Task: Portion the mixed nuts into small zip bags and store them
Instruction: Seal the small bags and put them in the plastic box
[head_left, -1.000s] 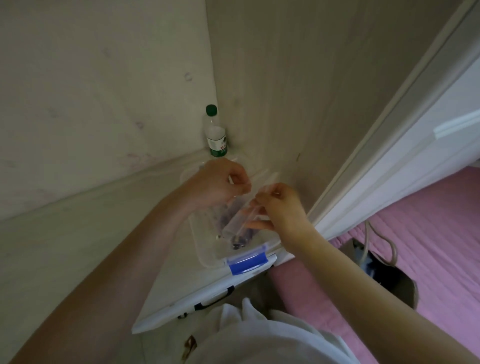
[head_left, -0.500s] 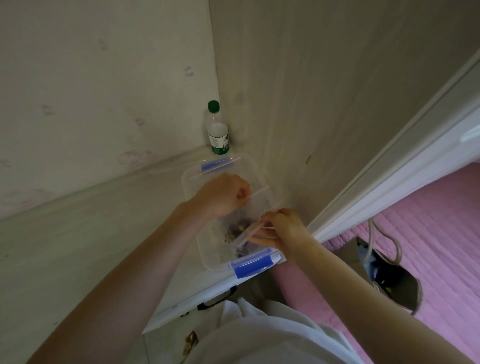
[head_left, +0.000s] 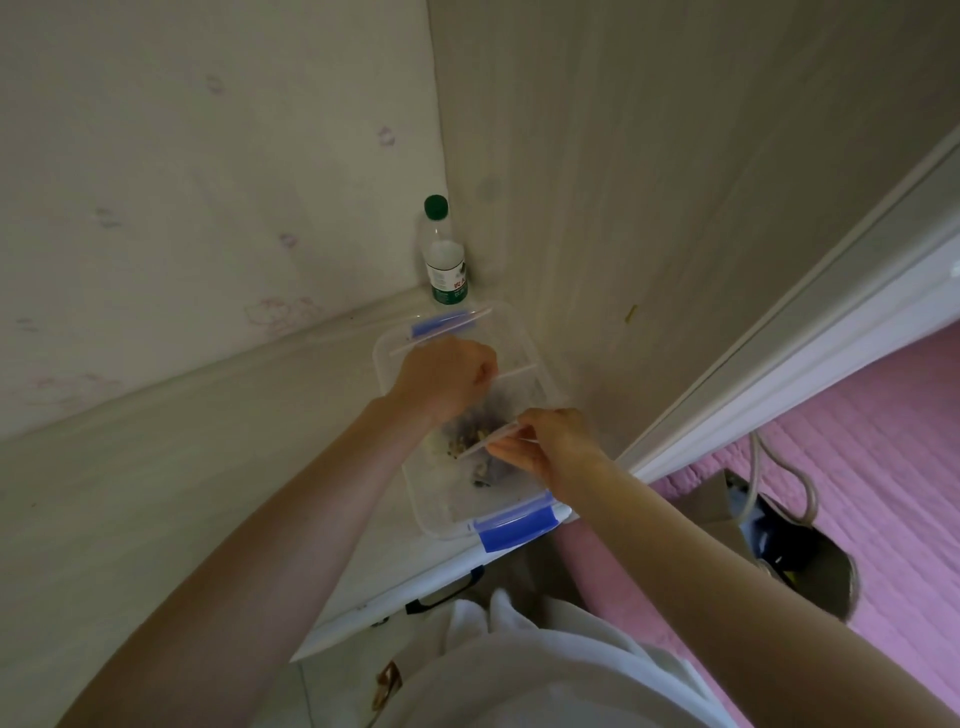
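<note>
A clear plastic storage box with blue latches sits on a white counter in the room's corner. Mixed nuts show through clear zip bags lying inside it. My left hand is down in the box with its fingers closed on a bag's zip strip. My right hand pinches the zip strip of a small bag over the nuts. Both hands hide much of the box's inside. A further zip strip lies across the box's far end.
A plastic bottle with a green cap stands in the corner behind the box. The white counter ends just in front of the box. Walls close in behind and to the right. A pink floor and a bag lie at lower right.
Both hands have sunk lower into the box with the bags. The box's far end and its blue latch have come into sight behind my left hand.
</note>
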